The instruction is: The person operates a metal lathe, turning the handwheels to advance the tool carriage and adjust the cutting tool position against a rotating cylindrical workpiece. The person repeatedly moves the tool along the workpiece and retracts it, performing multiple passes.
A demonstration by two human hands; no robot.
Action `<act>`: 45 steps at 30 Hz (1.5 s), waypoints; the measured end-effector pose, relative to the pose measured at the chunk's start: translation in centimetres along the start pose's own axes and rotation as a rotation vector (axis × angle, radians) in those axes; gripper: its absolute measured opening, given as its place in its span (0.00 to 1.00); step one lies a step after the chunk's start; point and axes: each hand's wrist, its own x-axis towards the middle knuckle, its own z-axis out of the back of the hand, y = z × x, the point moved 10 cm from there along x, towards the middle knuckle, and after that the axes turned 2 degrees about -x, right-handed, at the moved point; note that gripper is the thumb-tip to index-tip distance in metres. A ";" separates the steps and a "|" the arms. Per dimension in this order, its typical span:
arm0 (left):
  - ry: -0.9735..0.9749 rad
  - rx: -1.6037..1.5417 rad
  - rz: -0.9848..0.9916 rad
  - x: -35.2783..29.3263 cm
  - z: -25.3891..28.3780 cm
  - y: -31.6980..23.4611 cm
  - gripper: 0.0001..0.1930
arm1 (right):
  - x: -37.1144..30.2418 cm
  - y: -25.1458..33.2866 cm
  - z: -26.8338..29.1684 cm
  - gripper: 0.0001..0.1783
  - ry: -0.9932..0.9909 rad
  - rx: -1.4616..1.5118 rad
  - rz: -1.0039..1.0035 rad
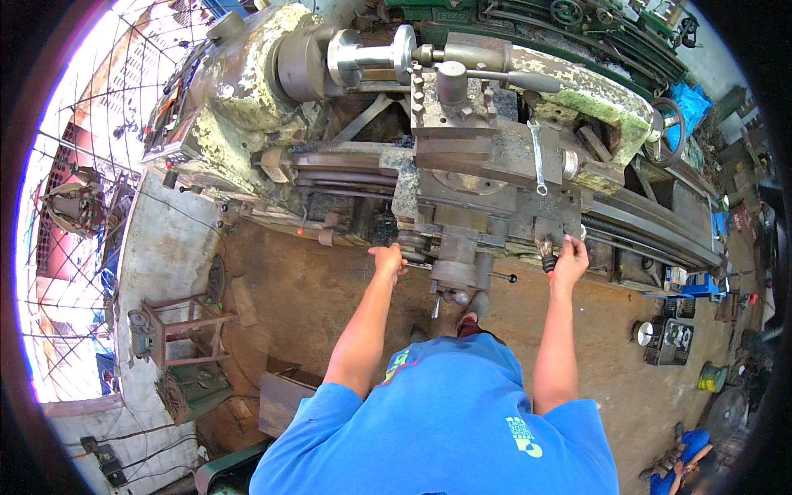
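A metal lathe (470, 161) stands before me. My left hand (388, 261) is closed at the front of its carriage, its fingers round the handle of a dark handwheel (412, 241). To the right, my right hand (571, 260) has bent fingers at the carriage front, beside a lever with a black knob (549, 262); what lies inside its fingers is hidden. A shiny spool-shaped metal workpiece (375, 56) sits between the chuck (301, 66) and the tailstock (478, 54). The tool post (451, 103) is just in front of the workpiece. A combination wrench (538, 161) lies on the carriage.
A green machine (569, 33) stands behind the lathe. At left are a wooden stool frame (186, 326) and a green motor-like cylinder (194, 388). A black crate (670, 340) sits on the floor at right. Another person (685, 462) in blue is at the lower right.
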 end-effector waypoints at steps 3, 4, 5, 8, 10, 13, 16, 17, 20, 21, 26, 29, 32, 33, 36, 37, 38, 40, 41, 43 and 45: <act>-0.025 -0.007 -0.006 0.0 0.1 -0.1 0.50 | -1.9 -2.9 3.3 0.05 -0.200 0.061 0.058; -0.029 0.003 -0.003 0.0 0.1 -0.1 0.50 | -2.8 -4.9 4.0 0.05 -0.239 0.114 0.021; -0.034 0.012 0.001 0.1 0.1 -0.1 0.50 | -3.7 -7.8 3.9 0.05 -0.189 0.102 -0.109; -0.050 -0.003 -0.007 0.4 0.2 0.0 0.48 | -6.4 -16.4 2.9 0.07 -0.037 -0.023 -0.546; -0.051 -0.013 -0.011 0.5 0.3 0.1 0.47 | -7.6 -20.6 0.8 0.07 0.125 0.004 -0.709; -0.049 -0.015 -0.011 0.7 0.3 0.3 0.46 | -9.7 -25.7 -1.5 0.11 0.179 0.156 -0.993; -0.058 -0.025 -0.012 0.8 0.4 0.2 0.41 | -10.8 -28.8 -1.9 0.14 0.063 0.332 -1.189; -0.049 -0.023 -0.011 0.8 0.3 0.2 0.38 | -11.1 -29.4 -2.0 0.15 0.010 0.380 -1.239; -0.052 -0.011 -0.024 0.9 0.5 0.1 0.32 | -11.0 -29.3 -3.0 0.16 0.055 0.556 -1.217; -0.056 -0.013 -0.024 1.0 0.5 0.1 0.30 | -11.1 -28.7 -3.7 0.17 0.104 0.629 -1.219; -0.043 -0.024 0.001 0.8 0.5 0.3 0.34 | -12.5 -27.0 -2.9 0.24 -0.189 0.694 -1.337; -0.051 -0.030 0.016 0.5 0.6 0.2 0.37 | -11.8 -25.7 -3.7 0.31 -0.162 0.768 -1.293; -0.062 -0.035 0.016 0.3 0.7 0.0 0.35 | -12.2 -26.1 -3.5 0.32 -0.170 0.753 -1.312; -0.060 -0.051 0.025 0.3 0.7 0.1 0.34 | -12.1 -26.1 -3.8 0.32 -0.124 0.773 -1.301; -0.042 -0.034 0.009 0.4 0.7 0.0 0.31 | -12.4 -26.8 -3.3 0.31 -0.150 0.755 -1.294; -0.030 -0.027 0.008 0.5 0.6 0.0 0.30 | -12.4 -27.0 -3.2 0.29 -0.173 0.740 -1.304; -0.031 -0.026 0.005 0.6 0.7 0.0 0.29 | -12.6 -27.2 -2.7 0.27 -0.223 0.711 -1.318; -0.027 -0.026 0.007 0.7 0.7 0.0 0.30 | -12.5 -27.0 -3.1 0.27 -0.182 0.739 -1.312; -0.022 -0.027 0.011 0.8 0.7 0.0 0.31 | -12.6 -27.1 -2.8 0.27 -0.215 0.728 -1.317; -0.029 -0.031 0.011 0.7 0.8 -0.1 0.34 | -12.7 -26.9 -3.0 0.26 -0.180 0.735 -1.324; -0.050 -0.041 0.012 0.4 0.9 -0.1 0.37 | -12.5 -26.9 -2.8 0.24 -0.184 0.761 -1.290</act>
